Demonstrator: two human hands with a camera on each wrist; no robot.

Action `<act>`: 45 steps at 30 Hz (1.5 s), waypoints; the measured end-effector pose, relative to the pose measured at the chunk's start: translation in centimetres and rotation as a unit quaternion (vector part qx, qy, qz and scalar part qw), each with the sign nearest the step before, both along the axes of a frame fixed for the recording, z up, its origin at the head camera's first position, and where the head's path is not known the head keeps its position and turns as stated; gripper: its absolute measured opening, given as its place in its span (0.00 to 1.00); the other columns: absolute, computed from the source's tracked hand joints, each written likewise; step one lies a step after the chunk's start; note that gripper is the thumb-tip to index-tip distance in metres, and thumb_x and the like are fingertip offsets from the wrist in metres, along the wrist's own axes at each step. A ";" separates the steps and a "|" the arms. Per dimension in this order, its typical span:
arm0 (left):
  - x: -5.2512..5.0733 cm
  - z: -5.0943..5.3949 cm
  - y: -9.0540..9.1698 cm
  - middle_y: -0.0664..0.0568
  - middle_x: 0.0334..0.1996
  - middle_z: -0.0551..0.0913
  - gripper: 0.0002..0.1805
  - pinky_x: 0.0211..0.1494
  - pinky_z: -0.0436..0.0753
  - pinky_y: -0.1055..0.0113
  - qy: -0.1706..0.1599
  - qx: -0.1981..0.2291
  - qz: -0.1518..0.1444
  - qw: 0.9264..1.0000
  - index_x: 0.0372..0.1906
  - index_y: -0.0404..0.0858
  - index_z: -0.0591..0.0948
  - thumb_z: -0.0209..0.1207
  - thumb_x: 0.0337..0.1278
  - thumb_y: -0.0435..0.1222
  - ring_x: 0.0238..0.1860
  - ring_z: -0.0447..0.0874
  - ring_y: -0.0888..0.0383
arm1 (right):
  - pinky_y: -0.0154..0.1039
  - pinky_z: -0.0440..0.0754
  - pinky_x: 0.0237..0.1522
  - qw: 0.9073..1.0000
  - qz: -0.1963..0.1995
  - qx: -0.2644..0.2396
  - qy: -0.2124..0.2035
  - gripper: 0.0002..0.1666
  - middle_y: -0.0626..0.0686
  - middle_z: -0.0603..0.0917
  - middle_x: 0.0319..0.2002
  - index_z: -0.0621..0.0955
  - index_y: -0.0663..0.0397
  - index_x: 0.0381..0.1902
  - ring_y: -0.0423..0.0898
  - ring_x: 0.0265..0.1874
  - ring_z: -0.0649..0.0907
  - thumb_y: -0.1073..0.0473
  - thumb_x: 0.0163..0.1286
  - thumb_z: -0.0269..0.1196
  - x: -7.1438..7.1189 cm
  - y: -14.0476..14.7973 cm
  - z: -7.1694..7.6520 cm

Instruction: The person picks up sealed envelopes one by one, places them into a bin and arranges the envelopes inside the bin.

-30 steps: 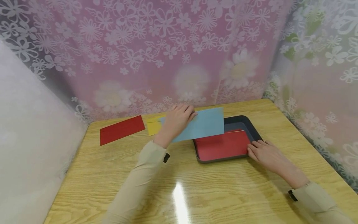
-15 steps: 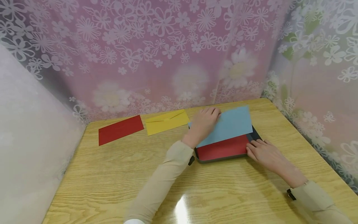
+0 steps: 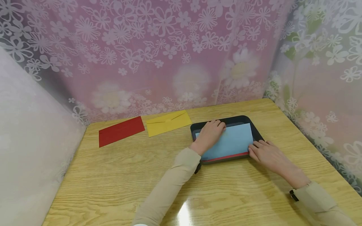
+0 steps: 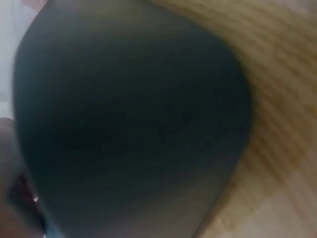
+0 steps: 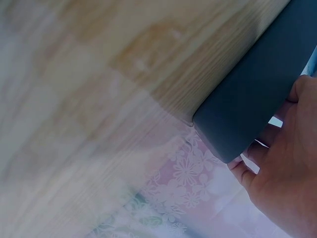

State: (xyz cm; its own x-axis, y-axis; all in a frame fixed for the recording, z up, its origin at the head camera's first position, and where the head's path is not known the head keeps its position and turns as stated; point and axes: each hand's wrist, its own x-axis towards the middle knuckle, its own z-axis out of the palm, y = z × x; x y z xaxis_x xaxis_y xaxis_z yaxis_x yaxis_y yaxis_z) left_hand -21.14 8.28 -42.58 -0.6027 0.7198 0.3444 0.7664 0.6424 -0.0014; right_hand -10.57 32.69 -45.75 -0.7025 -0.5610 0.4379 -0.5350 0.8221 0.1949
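Note:
In the head view my left hand holds a light-blue envelope by its left part, with the fingers over its upper edge. The envelope lies low inside a dark grey tray, over a red envelope that shows only as a strip along the front. My right hand grips the tray's right front corner, its fingers over the rim. In the right wrist view that hand is at the rim of the tray. The tray's dark wall fills most of the left wrist view.
A red envelope and a yellow envelope with its flap side up lie left of the tray on the wooden table. Flowered curtains hang behind the table and on the right.
The left hand has carried the light-blue envelope to the right and lowered it into the tray, over the red one. The yellow envelope is now uncovered. The right hand stays at the tray's corner.

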 end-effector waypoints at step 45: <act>-3.5 -1.3 -16.4 0.43 0.74 0.68 0.28 0.74 0.67 0.47 -0.175 -0.008 0.206 0.963 0.74 0.39 0.70 0.44 0.81 0.49 0.74 0.66 0.41 | 0.36 0.55 0.26 0.999 0.028 0.000 0.021 0.26 0.45 0.62 0.22 0.66 0.48 0.25 0.42 0.21 0.60 0.50 0.86 0.38 0.2 -0.1 0.4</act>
